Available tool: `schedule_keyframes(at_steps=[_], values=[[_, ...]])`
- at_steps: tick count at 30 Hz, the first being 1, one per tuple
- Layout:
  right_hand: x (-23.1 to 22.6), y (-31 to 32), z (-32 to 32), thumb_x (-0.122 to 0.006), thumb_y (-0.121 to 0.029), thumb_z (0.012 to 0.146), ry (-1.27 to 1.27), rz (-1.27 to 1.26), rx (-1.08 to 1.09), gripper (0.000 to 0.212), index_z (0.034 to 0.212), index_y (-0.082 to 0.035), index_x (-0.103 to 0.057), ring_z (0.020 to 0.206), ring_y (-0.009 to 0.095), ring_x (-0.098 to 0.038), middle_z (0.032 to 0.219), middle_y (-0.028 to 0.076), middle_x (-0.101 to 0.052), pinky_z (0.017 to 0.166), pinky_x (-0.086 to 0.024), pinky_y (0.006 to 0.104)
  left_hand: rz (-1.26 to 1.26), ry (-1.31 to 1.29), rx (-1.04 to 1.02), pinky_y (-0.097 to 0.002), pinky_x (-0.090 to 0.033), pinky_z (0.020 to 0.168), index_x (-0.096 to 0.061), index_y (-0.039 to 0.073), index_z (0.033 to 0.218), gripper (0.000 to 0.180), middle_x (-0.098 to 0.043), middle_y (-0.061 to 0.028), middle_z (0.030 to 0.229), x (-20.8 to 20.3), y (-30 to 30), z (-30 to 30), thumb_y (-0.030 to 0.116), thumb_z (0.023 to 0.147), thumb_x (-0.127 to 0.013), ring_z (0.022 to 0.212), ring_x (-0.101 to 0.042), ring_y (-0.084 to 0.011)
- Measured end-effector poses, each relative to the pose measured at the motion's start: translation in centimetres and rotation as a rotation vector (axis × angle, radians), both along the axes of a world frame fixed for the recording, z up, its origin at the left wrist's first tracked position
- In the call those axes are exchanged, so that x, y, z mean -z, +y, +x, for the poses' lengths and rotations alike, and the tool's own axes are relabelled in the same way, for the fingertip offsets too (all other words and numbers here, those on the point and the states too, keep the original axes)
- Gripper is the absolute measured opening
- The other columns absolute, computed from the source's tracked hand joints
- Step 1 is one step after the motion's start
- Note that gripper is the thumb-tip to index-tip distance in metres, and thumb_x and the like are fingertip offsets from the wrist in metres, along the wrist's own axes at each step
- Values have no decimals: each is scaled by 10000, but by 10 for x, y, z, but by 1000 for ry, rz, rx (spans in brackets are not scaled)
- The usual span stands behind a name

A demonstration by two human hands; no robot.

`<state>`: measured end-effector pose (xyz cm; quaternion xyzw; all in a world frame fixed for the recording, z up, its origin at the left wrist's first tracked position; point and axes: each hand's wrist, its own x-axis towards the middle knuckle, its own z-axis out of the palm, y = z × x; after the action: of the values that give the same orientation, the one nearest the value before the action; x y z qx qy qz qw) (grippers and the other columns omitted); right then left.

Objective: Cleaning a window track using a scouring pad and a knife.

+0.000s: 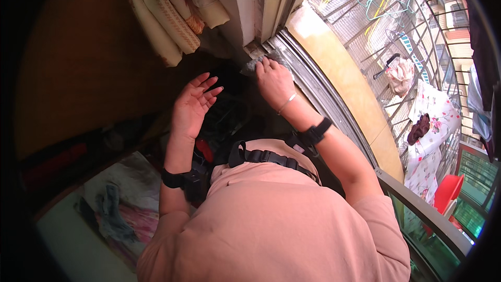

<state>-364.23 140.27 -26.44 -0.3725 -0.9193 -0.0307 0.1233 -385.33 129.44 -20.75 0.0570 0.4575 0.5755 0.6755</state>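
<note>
My right hand (275,79) presses a crumpled grey cloth (251,67) against the far end of the metal window track (334,90), beside the frame's corner. Its fingers are bent over the cloth, and part of the cloth shows on both sides of them. My left hand (193,105) is raised to the left of the track with nothing in it. Its fingers are apart and slightly curled, the palm turned toward the right. Both wrists carry black straps.
Cream curtains (167,13) hang at the upper left, next to the window frame (248,5). A tan sill (347,68) runs outside the track. Beyond it are a metal window cage, hangers and floral fabric (436,109). A sliding glass pane (422,211) stands at the lower right.
</note>
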Motion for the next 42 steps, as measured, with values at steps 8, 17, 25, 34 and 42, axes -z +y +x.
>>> schedule_keyframes(at_steps=[8,17,25,34,42], values=[[-23,6,-8,-536,-94,735,307,74,-69,352,1064,17,-589,1005,283,-578,1072,150,-613,885,-459,371,1,-1,-17,-302,-446,873,-521,36,1227,415,-576,-118,1210,1,-3,-5,146,827,-512,1070,-575,-244],[7,1,-10,-502,-115,768,81,34,-34,348,1073,38,-569,1103,283,-524,1130,180,-582,1004,-371,376,3,35,7,-295,-443,873,-518,37,1233,424,-581,-115,1201,1,7,-2,142,822,-508,1057,-586,-238],[-8,24,-36,-495,-112,764,-42,-65,-44,272,973,45,-569,1003,260,-536,1021,177,-599,945,-391,327,17,21,24,-294,-441,873,-521,41,1230,419,-582,-111,1198,2,11,1,147,825,-518,1062,-583,-232],[-7,26,-35,-505,-98,748,-54,-13,-45,279,968,58,-581,939,254,-534,967,174,-608,903,-406,317,2,8,13,-291,-443,871,-518,41,1230,415,-581,-114,1198,3,14,1,136,826,-520,1056,-585,-240],[5,18,-26,-508,-92,729,107,114,-51,260,918,64,-596,902,263,-521,916,161,-599,875,-406,315,-24,11,29,-296,-452,860,-516,38,1230,418,-583,-117,1193,6,15,-2,131,823,-522,1052,-587,-241]])
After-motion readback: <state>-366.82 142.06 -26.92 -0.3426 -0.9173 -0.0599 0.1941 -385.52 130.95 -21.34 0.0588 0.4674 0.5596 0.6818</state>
